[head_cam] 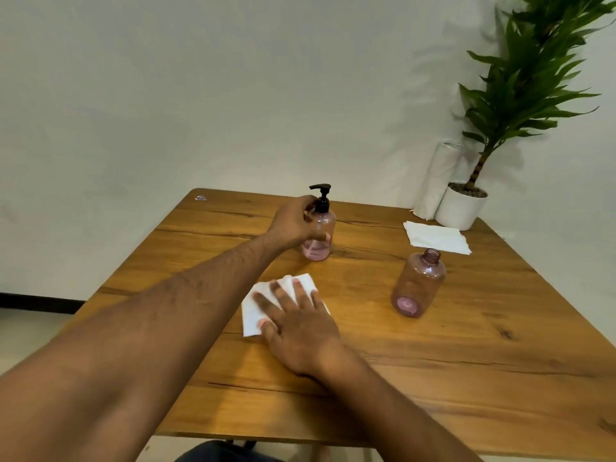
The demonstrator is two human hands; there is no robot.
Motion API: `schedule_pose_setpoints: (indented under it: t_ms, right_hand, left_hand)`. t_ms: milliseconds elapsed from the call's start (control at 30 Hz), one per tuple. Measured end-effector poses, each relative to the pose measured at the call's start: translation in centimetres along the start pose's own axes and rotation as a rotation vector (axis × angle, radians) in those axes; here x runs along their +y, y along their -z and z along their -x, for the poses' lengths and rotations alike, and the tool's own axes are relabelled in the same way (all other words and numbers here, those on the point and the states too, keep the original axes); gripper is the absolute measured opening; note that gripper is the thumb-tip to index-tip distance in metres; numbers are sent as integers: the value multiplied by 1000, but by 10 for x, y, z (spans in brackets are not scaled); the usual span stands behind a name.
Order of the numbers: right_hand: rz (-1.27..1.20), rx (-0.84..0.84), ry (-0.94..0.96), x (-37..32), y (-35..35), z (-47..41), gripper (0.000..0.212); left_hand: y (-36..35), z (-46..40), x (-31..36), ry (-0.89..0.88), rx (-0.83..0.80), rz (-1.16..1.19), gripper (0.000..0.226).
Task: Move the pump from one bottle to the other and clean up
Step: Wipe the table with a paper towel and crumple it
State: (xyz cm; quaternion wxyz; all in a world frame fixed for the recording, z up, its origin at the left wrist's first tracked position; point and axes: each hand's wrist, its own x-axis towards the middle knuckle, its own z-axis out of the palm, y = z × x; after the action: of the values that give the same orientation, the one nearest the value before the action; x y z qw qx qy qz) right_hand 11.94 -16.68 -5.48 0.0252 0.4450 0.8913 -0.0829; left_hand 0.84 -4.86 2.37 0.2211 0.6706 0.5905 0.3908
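My left hand [293, 225] is wrapped around the far bottle [318, 235], fingers closed on its body just below the neck; it stands upright on the counter [466, 355] with a little pink liquid at the bottom. The black pump [321, 196] sits on that bottle's neck, its spout pointing left. My right hand [300, 328] lies flat, fingers spread wide, pressing a white tissue [253, 311] down on the counter nearer to me; it grips nothing, only holds the tissue flat under the palm and fingers. The second bottle [418, 285] stands well apart to the right, its neck open with no pump on it, a trace of pink at its base. Beyond it, near the far right corner, lies a spare tissue sheet [436, 237], flat on the wood. Just behind that sheet stands a paper roll [436, 181], touching or just beside a white pot [461, 208] with a green plant [530, 81]. A small sticker [200, 197] shows at the far left corner.
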Motion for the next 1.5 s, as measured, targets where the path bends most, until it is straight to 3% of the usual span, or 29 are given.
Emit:
schedule_pose_setpoints:
  t_ms: [67, 200, 367, 500, 600, 767, 967, 1167, 1300, 1500]
  right_hand:
    - [-11, 20, 16, -7, -6, 9, 59]
    - [-37, 13, -3, -10, -2, 2, 58]
    - [-51, -15, -32, -15, 7, -42, 58]
    - [-43, -38, -56, -26, 17, -97, 59]
    - [-19, -55, -55, -40, 23, -122, 59]
    - [-21, -65, 189, -74, 15, -90, 58]
    - [-108, -73, 271, -50, 14, -29, 53]
    - [-234, 407, -49, -30, 19, -12, 30]
    - [-367, 411, 21, -51, 19, -10, 24]
    - [-738, 438, 140, -85, 5, -6, 15]
  left_hand:
    - [2, 0, -2, -1, -27, -12, 83]
    - [22, 14, -4, 57, -93, -44, 115]
    - [75, 93, -48, 196, 127, -63, 58]
    - [116, 183, -103, 437, 140, -192, 50]
    - [122, 226, -123, 353, 114, -300, 47]
    - [116, 224, -126, 248, 238, -254, 36]
    - [111, 225, -133, 187, 144, -441, 37]
    - [117, 222, -111, 308, 86, -358, 41]
    - [107, 230, -81, 214, 52, -126, 45]
    - [99, 258, -71, 179, 159, -229, 40]
